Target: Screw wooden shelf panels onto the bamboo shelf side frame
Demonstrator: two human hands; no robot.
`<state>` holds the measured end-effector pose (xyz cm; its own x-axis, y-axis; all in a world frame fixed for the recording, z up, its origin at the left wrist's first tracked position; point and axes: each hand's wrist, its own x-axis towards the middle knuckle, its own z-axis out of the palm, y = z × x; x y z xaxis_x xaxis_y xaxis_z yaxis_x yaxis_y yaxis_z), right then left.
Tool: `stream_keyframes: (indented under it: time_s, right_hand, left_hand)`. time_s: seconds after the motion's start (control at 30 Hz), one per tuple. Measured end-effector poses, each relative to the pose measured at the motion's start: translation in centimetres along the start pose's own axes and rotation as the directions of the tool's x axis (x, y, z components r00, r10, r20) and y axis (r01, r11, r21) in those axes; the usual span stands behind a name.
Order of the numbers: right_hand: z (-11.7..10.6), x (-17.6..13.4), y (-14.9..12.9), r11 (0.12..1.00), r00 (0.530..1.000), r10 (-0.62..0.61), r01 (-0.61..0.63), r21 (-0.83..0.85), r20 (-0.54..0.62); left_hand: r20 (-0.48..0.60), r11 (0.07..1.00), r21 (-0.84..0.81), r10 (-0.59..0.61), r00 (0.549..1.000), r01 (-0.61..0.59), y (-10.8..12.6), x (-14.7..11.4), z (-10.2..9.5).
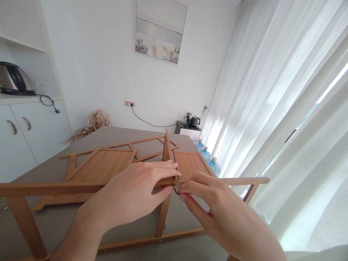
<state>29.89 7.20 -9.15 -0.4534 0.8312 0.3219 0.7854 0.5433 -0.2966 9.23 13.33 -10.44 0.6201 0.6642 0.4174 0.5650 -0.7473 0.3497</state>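
A long wooden frame (54, 188) stands across the table in front of me, with its top rail running left to right. My left hand (133, 197) is closed over that rail near the middle, fingers above and thumb below. Between the fingers of my right hand (214, 204) is a small bent metal hex key (176, 190), its end at the rail's near face beside my left thumb. Behind the rail, a wooden panel (167, 146) stands upright, seen nearly edge-on. Whether the key sits in a bolt head is too small to tell.
On the grey table (123, 133) lie a slatted wooden panel (104, 165), another panel (187, 163) and a thin wooden frame (148, 140). Dried stalks (98, 119) lie at the back left. Water bottles (214, 165) stand by the white curtain (272, 90) on the right.
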Motion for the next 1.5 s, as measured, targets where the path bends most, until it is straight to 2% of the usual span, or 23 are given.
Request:
stream_keyframes:
  time_s: [0.2,0.4,1.13,1.33,1.5]
  right_hand:
    - [0.18,0.24,0.41,1.0,1.0,-0.016,0.016,0.009,-0.01]
    - [0.05,0.26,0.59,1.0,1.0,-0.018,0.018,-0.011,0.003]
    - [0.14,-0.27,0.23,0.993,0.996,-0.072,0.067,-0.094,-0.055]
    - [0.03,-0.41,0.01,0.995,0.998,-0.055,0.053,-0.085,-0.021]
    - [-0.12,-0.49,-0.16,0.996,1.0,-0.029,0.029,-0.08,-0.001]
  left_hand:
    - [-0.029,0.999,0.029,-0.026,0.999,0.026,0.26,-0.1,0.02]
    - [0.001,0.998,0.055,-0.035,0.999,0.035,0.35,-0.2,0.08]
    - [0.016,0.998,-0.025,-0.05,0.999,0.05,0.13,-0.33,0.13]
    - [0.035,0.998,-0.054,-0.026,0.999,0.028,0.5,-0.02,-0.23]
    - [0.021,1.0,-0.016,-0.002,1.0,0.002,0.42,0.02,-0.19]
